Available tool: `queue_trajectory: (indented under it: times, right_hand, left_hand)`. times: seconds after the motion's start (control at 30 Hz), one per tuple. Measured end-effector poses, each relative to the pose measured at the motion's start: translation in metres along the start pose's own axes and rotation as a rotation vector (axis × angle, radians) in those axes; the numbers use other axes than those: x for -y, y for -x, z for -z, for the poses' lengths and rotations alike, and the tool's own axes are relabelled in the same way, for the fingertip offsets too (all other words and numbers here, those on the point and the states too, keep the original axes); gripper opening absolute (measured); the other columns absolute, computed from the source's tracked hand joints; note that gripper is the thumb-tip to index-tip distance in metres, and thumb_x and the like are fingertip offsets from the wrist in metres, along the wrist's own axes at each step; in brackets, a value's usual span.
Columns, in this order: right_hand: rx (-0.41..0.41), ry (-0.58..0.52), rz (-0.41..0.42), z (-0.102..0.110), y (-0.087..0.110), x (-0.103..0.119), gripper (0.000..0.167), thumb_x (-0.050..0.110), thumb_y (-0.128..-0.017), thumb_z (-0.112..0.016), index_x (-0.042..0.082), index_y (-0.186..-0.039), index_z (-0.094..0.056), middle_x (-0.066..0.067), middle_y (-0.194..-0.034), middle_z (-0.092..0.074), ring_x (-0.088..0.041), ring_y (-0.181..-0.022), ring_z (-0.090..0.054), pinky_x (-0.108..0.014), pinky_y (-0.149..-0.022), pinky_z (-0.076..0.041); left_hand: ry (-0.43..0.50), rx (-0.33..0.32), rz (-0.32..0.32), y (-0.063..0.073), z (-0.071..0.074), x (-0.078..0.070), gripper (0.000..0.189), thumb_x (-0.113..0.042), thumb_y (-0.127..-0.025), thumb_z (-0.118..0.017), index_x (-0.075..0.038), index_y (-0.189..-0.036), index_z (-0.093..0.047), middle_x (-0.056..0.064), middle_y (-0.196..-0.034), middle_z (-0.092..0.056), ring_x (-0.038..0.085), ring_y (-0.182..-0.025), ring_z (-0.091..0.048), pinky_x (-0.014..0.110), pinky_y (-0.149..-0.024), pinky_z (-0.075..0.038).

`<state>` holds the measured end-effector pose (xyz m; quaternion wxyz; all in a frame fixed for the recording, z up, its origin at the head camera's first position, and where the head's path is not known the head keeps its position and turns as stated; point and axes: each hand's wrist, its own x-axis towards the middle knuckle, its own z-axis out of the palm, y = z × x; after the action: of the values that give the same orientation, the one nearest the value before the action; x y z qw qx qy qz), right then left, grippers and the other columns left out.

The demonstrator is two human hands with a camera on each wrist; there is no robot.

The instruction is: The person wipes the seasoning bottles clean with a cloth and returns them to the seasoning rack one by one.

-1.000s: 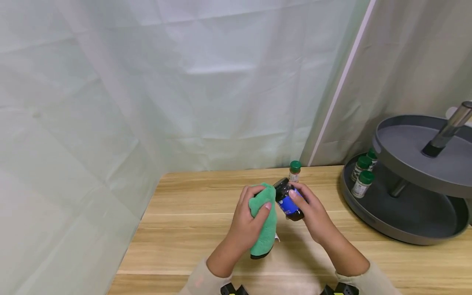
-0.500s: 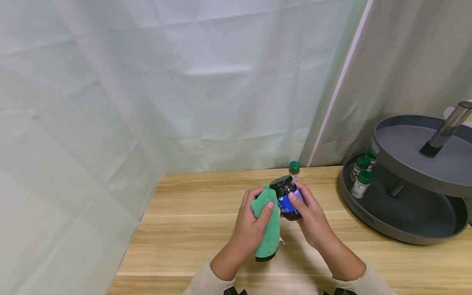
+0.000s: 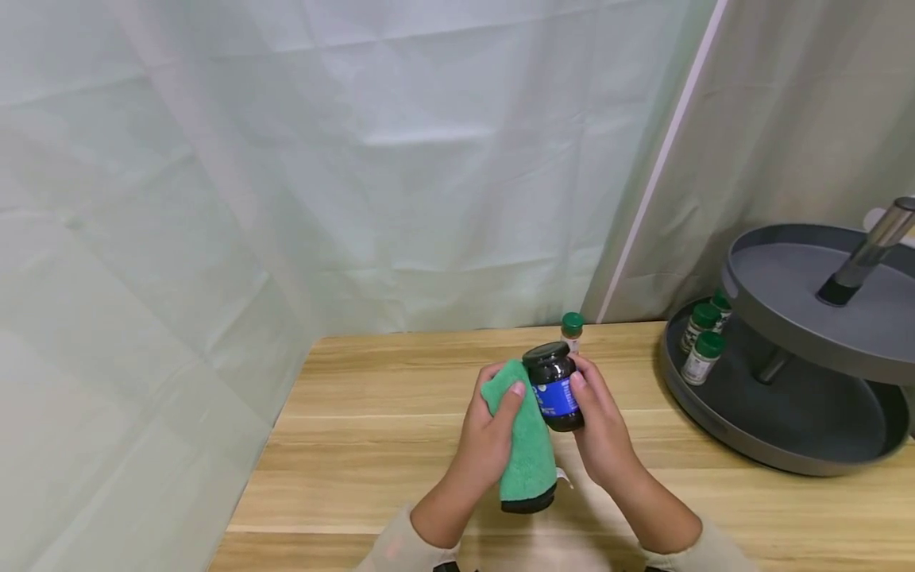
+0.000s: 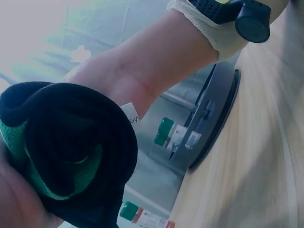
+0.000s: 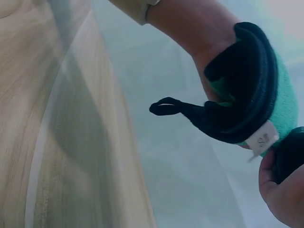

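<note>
Left fingers (image 3: 511, 399) are curled round the cloth (image 3: 527, 461), right fingers (image 3: 582, 389) round the jar (image 3: 552, 391), now turned more upright, its wiping seemingly unfinished.

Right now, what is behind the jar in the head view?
A green-capped bottle: only its top shows; the jar and right hand cover the rest.

4 bottles (image 3: 698, 368), 1 jar (image 3: 554, 391), 1 cloth (image 3: 527, 449)

The person wears pale beige fabric sleeves (image 3: 700, 550); over one pale cuff (image 4: 227, 42) sits a dark, dotted band (image 4: 213, 10) with a dark, round-ended casing (image 4: 253, 23).
</note>
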<state>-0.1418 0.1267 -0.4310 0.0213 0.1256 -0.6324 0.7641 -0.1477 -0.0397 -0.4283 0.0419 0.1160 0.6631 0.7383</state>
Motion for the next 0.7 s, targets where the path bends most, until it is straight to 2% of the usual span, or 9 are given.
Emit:
queue_trajectory:
  times: [0.17,0.4,0.53,0.7]
  right_hand:
    - [-0.057,0.083,0.023,-0.0022,0.0007,-0.0022,0.041,0.035,-0.112,-0.029,0.015,-0.147,-0.035,-0.004,-0.133,-0.047,-0.017,-0.108,-0.057,-0.029,-0.084,-0.055]
    - [-0.131,0.184,0.033,-0.0033,0.0011,-0.0022,0.043,0.029,-0.112,-0.030,0.012,-0.152,-0.031,-0.009,-0.142,-0.044,-0.015,-0.113,-0.055,-0.022,-0.088,-0.052]
    - [-0.129,0.160,0.024,-0.0021,0.0003,-0.0015,0.044,0.032,-0.112,-0.029,0.014,-0.152,-0.030,-0.009,-0.141,-0.043,-0.016,-0.113,-0.055,-0.023,-0.088,-0.052]
    - [-0.096,0.087,0.014,-0.0021,0.0009,0.0006,0.049,0.040,-0.112,-0.027,0.014,-0.153,-0.027,-0.005,-0.140,-0.041,-0.017,-0.113,-0.055,-0.025,-0.088,-0.053]
  left_hand:
    - [-0.015,-0.001,-0.021,0.0023,-0.0022,-0.0005,0.030,-0.029,-0.107,-0.049,-0.019,-0.135,-0.046,0.005,-0.101,-0.058,0.013,-0.083,-0.062,0.031,-0.072,-0.058]
    - [-0.073,0.063,-0.069,0.0066,-0.0040,-0.0010,0.031,-0.025,-0.107,-0.050,-0.020,-0.136,-0.045,0.010,-0.106,-0.057,0.014,-0.084,-0.060,0.028,-0.073,-0.057]
    - [-0.088,0.078,-0.096,0.0083,-0.0061,0.0002,0.031,-0.023,-0.106,-0.053,-0.021,-0.136,-0.045,0.012,-0.109,-0.058,0.016,-0.087,-0.060,0.029,-0.075,-0.057]
    - [-0.102,0.038,-0.140,0.0080,-0.0083,0.0034,0.032,-0.021,-0.105,-0.054,-0.021,-0.136,-0.046,0.010,-0.113,-0.059,0.018,-0.091,-0.060,0.029,-0.077,-0.057]
